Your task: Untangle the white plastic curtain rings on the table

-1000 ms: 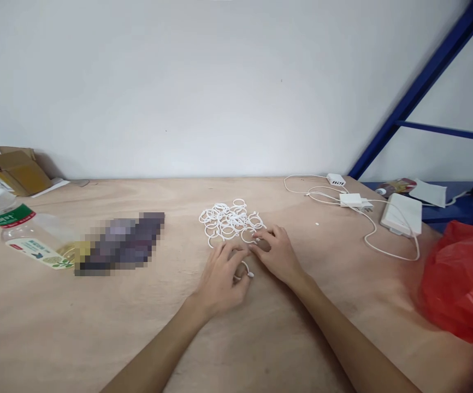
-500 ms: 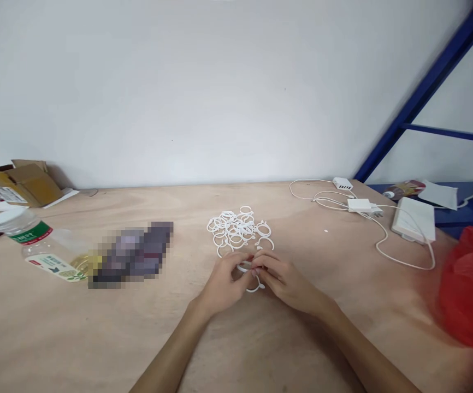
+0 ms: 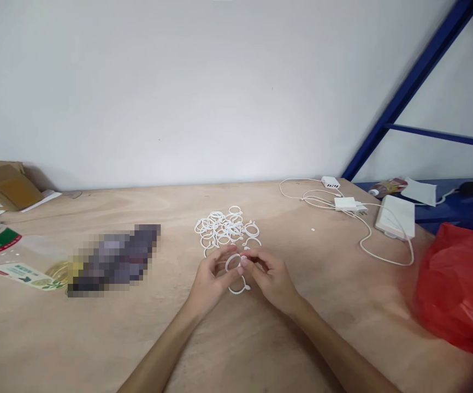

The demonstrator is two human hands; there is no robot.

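Observation:
Between my two hands is a white plastic curtain ring (image 3: 227, 262), tipped up. My left hand (image 3: 208, 279) is closed on its left side, thumb and fingertips pinching it. On the other side, the thumb and fingers of my right hand (image 3: 274, 279) grip the same ring near its small tab, which the fingertips partly cover. Just below the fingertips, a second white ring (image 3: 237, 293) with a small tab lies on the tabletop. Beyond the hands is a loose pile of similar white rings (image 3: 222, 232), and my fingers hide its nearest ones.
A plastic bottle (image 3: 17, 267) lies at left, beside a blurred dark item (image 3: 116, 259). Farther back is an open cardboard box (image 3: 9, 185). White chargers (image 3: 345, 204) with cables, a white box (image 3: 396, 217) and a red plastic bag (image 3: 457, 289) occupy the right.
The view has swung right, so everything sits farther left. The held ring has been tipped up and shows more of its circle; both hands keep hold of it.

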